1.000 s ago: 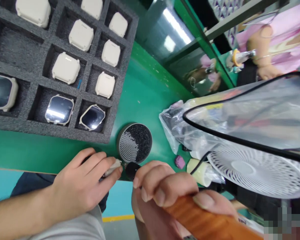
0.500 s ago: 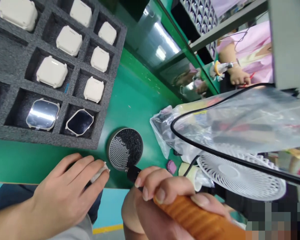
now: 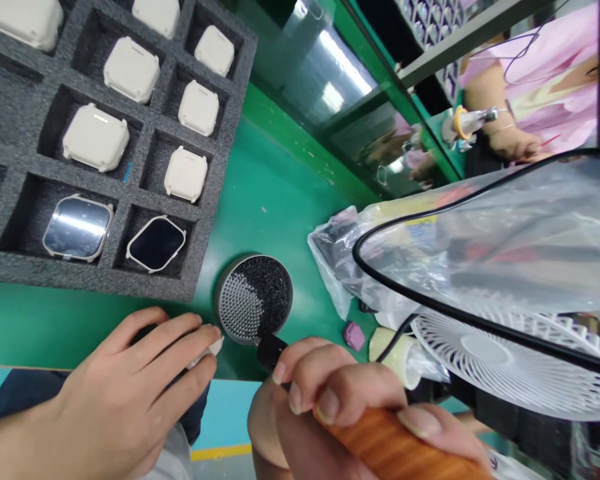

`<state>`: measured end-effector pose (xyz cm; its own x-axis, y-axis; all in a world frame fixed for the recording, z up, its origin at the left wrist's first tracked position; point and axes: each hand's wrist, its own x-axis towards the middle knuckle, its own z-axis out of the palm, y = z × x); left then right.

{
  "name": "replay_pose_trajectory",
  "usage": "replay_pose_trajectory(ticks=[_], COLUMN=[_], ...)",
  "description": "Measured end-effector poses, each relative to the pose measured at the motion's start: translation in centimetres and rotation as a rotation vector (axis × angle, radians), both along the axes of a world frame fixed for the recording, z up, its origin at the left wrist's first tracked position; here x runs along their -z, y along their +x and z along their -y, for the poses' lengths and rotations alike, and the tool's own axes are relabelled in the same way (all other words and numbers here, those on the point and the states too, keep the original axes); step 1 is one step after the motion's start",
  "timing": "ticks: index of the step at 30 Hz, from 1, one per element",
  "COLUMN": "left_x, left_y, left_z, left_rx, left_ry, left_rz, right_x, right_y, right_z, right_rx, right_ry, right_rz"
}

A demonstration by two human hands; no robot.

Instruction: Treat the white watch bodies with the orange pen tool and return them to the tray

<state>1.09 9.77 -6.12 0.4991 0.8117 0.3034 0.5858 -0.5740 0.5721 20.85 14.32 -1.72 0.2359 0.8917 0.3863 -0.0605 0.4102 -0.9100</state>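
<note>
My left hand [image 3: 130, 393] is curled over a small cream watch case [image 3: 207, 350] at the green table's front edge; only a corner of the case shows past my fingertips. My right hand [image 3: 345, 407] grips an orange wooden tool handle [image 3: 405, 450]. The tool's black tip [image 3: 269, 348] touches the rim of a round grey tin [image 3: 254, 298] filled with black bristly mesh, just right of the case.
A black foam tray [image 3: 215, 160] at the upper left holds several cream watch cases, two screen-up. A white fan [image 3: 505, 363], a black cable, plastic bags [image 3: 480, 240] and a purple bit [image 3: 354, 335] crowd the right. Another person in pink [image 3: 530, 80] works beyond the shelf.
The tool tip has drawn away from the watch case in my left hand and now rests at the tin's rim. The view shifted slightly.
</note>
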Motion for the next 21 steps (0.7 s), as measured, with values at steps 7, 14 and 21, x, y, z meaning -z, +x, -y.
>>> replay_pose_trajectory(ticks=[7, 14, 21], left_x=[0.1, 0.5, 0.4], left_y=[0.2, 0.3, 0.6], left_z=[-0.3, -0.1, -0.4], left_rx=[-0.031, -0.034, -0.057], left_ry=[0.044, 0.037, 0.051], left_rz=[-0.013, -0.039, -0.038], right_x=[0.1, 0.2, -0.2], right_y=[0.4, -0.4, 1.3], right_z=[-0.5, 0.0, 1.3], right_rx=[-0.056, 0.125, -0.037], right_ry=[0.035, -0.025, 0.027], right_rz=[-0.02, -0.016, 0.081])
